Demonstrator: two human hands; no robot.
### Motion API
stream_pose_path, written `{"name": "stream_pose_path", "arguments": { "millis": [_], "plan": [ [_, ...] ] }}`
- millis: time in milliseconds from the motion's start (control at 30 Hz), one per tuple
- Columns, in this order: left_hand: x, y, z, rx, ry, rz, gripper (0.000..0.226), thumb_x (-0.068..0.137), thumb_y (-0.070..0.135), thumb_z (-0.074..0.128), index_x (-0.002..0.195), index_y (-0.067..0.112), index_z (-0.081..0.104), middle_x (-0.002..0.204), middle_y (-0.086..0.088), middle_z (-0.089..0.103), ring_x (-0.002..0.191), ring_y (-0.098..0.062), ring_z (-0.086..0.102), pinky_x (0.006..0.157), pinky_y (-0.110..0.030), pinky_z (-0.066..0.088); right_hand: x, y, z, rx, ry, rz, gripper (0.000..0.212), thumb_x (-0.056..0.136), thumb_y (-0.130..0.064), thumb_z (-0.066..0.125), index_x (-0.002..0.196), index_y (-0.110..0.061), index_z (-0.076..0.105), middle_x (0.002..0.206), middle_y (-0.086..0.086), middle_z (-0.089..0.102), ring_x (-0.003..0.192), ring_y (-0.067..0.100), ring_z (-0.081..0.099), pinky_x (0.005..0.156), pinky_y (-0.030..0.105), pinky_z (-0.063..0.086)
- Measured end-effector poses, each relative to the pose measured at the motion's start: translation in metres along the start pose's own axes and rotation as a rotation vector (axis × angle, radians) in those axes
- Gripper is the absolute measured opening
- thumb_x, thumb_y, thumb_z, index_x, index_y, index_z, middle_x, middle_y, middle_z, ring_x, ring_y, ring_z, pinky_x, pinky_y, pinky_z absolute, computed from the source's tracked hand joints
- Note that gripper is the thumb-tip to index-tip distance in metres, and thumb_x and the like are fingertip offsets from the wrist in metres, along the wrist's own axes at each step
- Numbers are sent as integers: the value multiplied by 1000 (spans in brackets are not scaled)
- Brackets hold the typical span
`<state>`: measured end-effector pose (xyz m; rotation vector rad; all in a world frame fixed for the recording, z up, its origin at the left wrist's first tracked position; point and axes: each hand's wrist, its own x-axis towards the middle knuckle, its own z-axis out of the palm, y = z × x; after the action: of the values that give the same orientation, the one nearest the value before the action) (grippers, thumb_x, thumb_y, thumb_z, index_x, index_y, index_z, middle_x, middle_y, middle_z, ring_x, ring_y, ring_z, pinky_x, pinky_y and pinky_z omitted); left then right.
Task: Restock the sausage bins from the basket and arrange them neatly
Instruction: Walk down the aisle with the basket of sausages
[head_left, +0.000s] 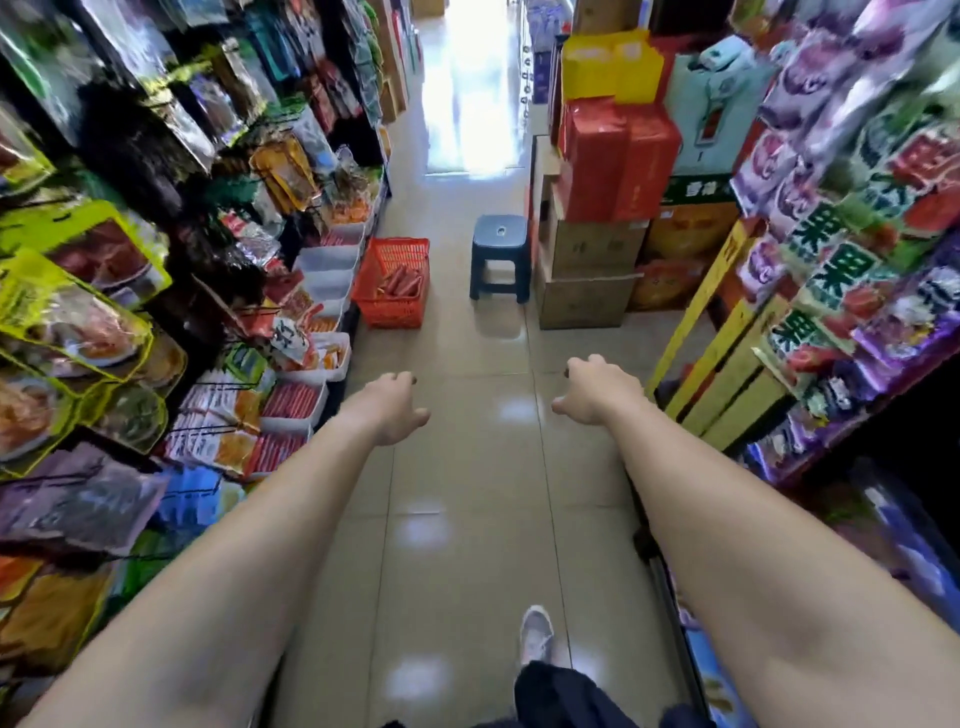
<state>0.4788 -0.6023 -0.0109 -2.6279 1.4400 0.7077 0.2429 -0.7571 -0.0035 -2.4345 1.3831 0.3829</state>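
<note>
A red plastic basket (392, 312) stands on the aisle floor ahead on the left, with red sausages (399, 283) lying inside. White sausage bins (332, 260) line the low left shelf beside it, and nearer bins (291, 401) hold rows of red sausages. My left hand (394, 410) and my right hand (597, 395) reach forward over the floor, well short of the basket. Both hold nothing, with fingers loosely curled and apart.
A dark plastic stool (500, 254) stands in the aisle right of the basket. Stacked cardboard and red boxes (597, 249) crowd the right side. Hanging snack packets cover both shelves. Tiled floor (467, 493) runs between them; my shoe (536, 631) shows below.
</note>
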Motion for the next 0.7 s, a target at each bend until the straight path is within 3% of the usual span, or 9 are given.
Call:
{"name": "stream_pose_path", "arguments": {
  "millis": [333, 700],
  "plan": [
    [199, 24, -108, -74, 69, -26, 68, 93, 44, 56, 151, 16, 35, 152, -12, 42, 136, -32, 45, 105, -42, 42, 227, -15, -110, -23, -31, -22, 55, 88, -49, 60, 134, -22, 49, 133, 8, 48, 121, 32, 51, 91, 44, 47],
    [457, -43, -225, 17, 16, -7, 62, 92, 49, 54, 143, 17, 42, 143, -13, 48, 129, -36, 50, 102, -47, 46, 480, -96, -201, -108, 12, -16, 54, 87, -49, 62, 131, -20, 53, 132, 11, 52, 122, 33, 49, 90, 44, 46]
  ]
}}
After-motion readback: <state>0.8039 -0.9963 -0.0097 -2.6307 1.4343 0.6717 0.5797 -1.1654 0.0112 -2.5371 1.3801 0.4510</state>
